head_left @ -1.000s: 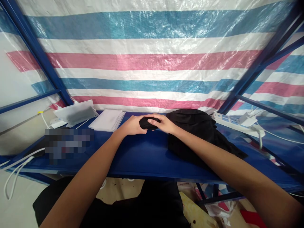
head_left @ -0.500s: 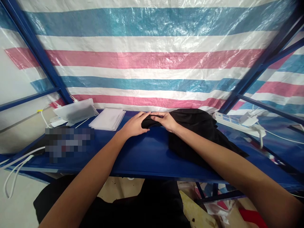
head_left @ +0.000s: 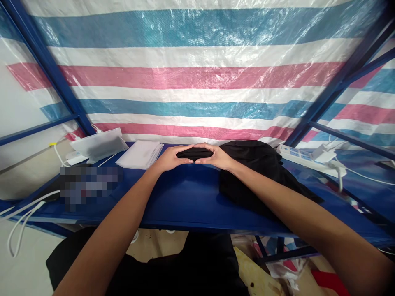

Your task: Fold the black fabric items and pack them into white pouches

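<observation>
A small folded bundle of black cloth (head_left: 195,154) is held in front of me, over the blue tabletop (head_left: 182,197). My left hand (head_left: 171,159) is closed around its left end, and my right hand (head_left: 220,158) grips the right end. The fingertips of both hands meet along the far side, while the thumbs nearly touch at the near edge. To the right, partly behind my right forearm, lies a larger heap of black fabric (head_left: 256,153). What kind of garment either piece is, I cannot tell.
Left of my hands is a stack of white sheets (head_left: 138,154), with a white device (head_left: 100,144) and cables beyond it. A white power strip (head_left: 308,160) with plugs sits at the right. Blue metal posts (head_left: 70,98) frame a striped plastic sheet (head_left: 197,78).
My right hand has shifted from overlapping the cloth's top to gripping its right end. The bundle now sits level between both hands, slightly further left.
</observation>
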Demonstrator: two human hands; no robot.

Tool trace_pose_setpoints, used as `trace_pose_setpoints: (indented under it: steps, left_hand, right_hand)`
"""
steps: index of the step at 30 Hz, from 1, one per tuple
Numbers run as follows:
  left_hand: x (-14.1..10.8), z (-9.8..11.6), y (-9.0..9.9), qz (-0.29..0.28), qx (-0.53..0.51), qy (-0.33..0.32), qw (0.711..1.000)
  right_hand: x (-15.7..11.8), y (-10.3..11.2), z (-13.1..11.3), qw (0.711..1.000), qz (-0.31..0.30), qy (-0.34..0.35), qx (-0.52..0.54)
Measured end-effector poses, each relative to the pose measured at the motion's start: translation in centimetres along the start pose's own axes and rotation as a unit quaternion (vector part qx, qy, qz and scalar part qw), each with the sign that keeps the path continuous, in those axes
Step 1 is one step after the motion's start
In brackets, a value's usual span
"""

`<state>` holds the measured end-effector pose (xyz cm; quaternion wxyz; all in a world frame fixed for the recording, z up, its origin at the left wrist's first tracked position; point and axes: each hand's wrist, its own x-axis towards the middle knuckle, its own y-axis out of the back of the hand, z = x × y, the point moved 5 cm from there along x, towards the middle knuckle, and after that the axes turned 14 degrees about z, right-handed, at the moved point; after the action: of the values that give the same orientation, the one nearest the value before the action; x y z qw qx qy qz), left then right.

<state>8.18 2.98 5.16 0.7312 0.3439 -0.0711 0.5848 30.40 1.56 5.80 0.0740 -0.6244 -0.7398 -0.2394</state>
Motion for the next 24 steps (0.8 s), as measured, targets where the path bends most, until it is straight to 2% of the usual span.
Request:
trace_pose_setpoints:
  steps: [4,8,13,19,24]
  left_hand:
    - [0.0,-0.4,0.2,-0.001,-0.030,0.021,0.999]
    - [0.0,0.0,0.3,0.017,-0.048,0.009,0.999]
    - [0.0,0.5,0.0,0.015,-0.051,-0.003,0.999]
    - [-0.1,0.7,-0.2,0.029,-0.064,-0.022,0.997]
    - [-0.5,1.4,-0.4,0.059,-0.037,-0.045,0.997]
  right_hand:
    - [0.1,0.0,0.6,0.999,0.003,-0.037,0.029]
    - [0.2,-0.2,2.1,0.986,0.032,-0.114,0.117]
    - [0.3,-0.1,2.6,0.973,0.050,-0.157,0.160]
    - [-0.1,-0.3,1.7,0.971,0.053,-0.152,0.177]
    - [-0.3,-0.7,2.1,0.973,0.076,-0.129,0.177]
